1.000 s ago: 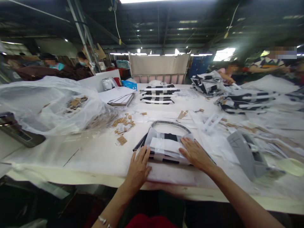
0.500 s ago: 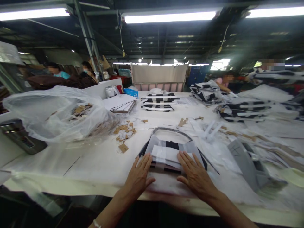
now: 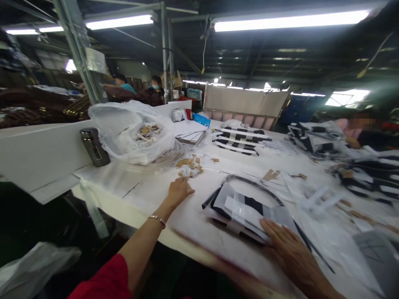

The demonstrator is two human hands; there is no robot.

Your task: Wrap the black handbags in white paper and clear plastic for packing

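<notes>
My right hand (image 3: 285, 245) lies flat, fingers stretched, on the right side of a folded black-and-white item (image 3: 252, 207) that has a long curved handle or strap. White paper and a clear band lie across its top. My left hand (image 3: 180, 193) is off that item, at the near edge of a pile of small brown and white tags (image 3: 190, 165). Its fingers are curled down towards the table, and their tips are partly hidden; I cannot make out what is under them.
A large clear plastic bag with tags in it (image 3: 134, 137) stands beyond my left hand, beside a dark metal flask (image 3: 95, 147). Stacked black-and-white pieces (image 3: 241, 141) lie further back. At right are plastic scraps and a grey box-like object (image 3: 378, 257). A co-worker (image 3: 353, 128) is at the far right.
My left hand has left the folded item and moved left to the tags, its fingers now curled. My right hand stays on the item. The view has turned left.
</notes>
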